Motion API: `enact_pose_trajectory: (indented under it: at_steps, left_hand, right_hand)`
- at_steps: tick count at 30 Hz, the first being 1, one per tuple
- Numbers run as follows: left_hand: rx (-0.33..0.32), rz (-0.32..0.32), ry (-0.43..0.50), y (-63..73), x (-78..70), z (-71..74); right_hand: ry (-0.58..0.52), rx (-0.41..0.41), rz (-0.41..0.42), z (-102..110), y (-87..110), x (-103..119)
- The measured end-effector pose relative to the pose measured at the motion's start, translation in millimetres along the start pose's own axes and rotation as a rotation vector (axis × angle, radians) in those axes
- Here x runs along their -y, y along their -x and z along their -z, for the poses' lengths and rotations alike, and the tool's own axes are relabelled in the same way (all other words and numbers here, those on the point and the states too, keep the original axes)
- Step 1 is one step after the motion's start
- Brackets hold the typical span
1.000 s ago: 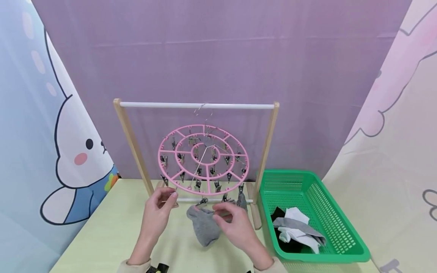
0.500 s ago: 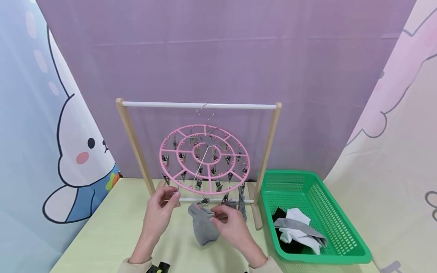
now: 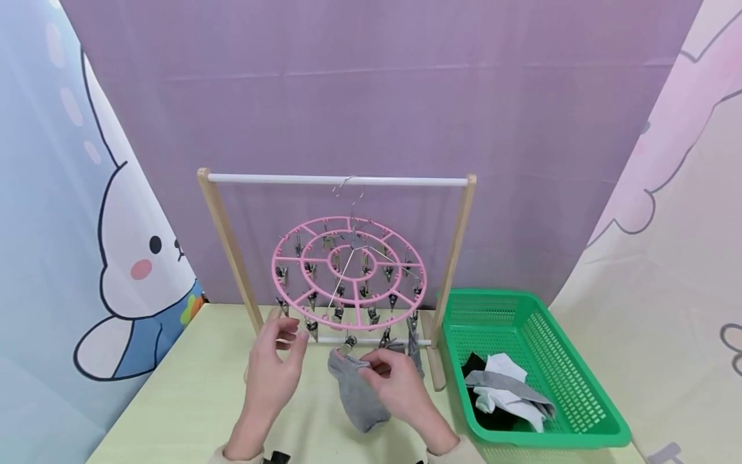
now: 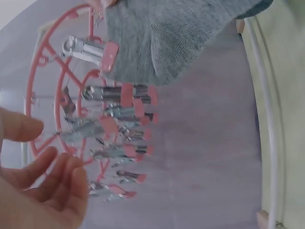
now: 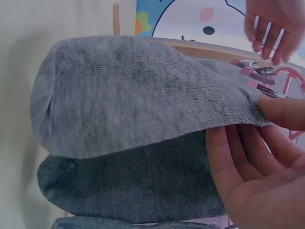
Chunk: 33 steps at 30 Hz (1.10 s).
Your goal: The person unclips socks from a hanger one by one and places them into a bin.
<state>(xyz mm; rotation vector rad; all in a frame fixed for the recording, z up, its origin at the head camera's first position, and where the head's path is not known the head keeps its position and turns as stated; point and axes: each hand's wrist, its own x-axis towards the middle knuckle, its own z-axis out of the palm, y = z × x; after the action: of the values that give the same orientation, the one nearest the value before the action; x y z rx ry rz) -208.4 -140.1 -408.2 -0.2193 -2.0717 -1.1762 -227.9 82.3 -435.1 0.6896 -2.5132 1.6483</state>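
In the head view my right hand [image 3: 397,383] pinches the cuff of a grey sock [image 3: 361,396] between thumb and fingers. A metal clip [image 4: 86,50] with pink tips grips another corner of that cuff in the left wrist view. The clip hangs from the front rim of a pink round hanger [image 3: 348,327]. My left hand [image 3: 275,361] is beside the hanger's front left, thumb and fingers apart, holding nothing. Close to its fingertips dangles another clip [image 3: 312,328]. Below the held sock in the right wrist view lies a darker grey sock [image 5: 133,176].
A wooden stand [image 3: 228,251] carries the hanger on its white bar [image 3: 278,178]. Several more clips hang around the rings. At the right, a green basket [image 3: 580,361] holds white, grey and black cloth pieces [image 3: 510,390]. Another grey sock [image 3: 414,348] hangs at the right.
My left thumb and fingers, close together before, have spread apart, and a clip now shows by them. The grey sock and hanger have shifted slightly right, with the right hand still on the cuff.
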Motion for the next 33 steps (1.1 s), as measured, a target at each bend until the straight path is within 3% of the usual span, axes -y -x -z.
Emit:
enact_pose_trajectory:
  at_steps: [4, 6, 8, 10, 17, 19, 26, 33]
  left_hand:
    - [-0.070, -0.205, 0.009, 2.8, -5.6, -5.2]
    - [-0.050, -0.259, 0.039, 3.8, -7.4, -8.3]
    - [0.002, -0.265, 0.072, 4.9, -8.5, -11.3]
    - [0.067, -0.240, 0.087, 5.9, -9.0, -13.9]
    - [0.312, -0.026, 0.116, 6.6, -14.3, -19.2]
    - [0.363, 0.006, 0.116, 5.2, -15.5, -20.3]
    - [0.488, 0.036, 0.151, -0.4, -14.3, -23.0]
    - [0.565, 0.146, 0.275, -4.2, -15.9, -18.7]
  right_hand:
    - [-0.004, 0.005, 0.006, 3, 0.2, 2]
    - [-0.005, 0.003, 0.014, 4, 0.2, 2]
    - [-0.008, 0.003, 0.020, 5, 0.0, 3]
    - [-0.008, 0.003, 0.023, 5, -0.5, 3]
    - [-0.005, 0.019, 0.025, 9, 0.2, 6]
    - [-0.008, 0.027, 0.026, 10, 0.7, 8]
    - [-0.023, 0.054, 0.031, 14, 3.1, 14]
    - [-0.030, 0.068, 0.035, 16, 4.7, 19]
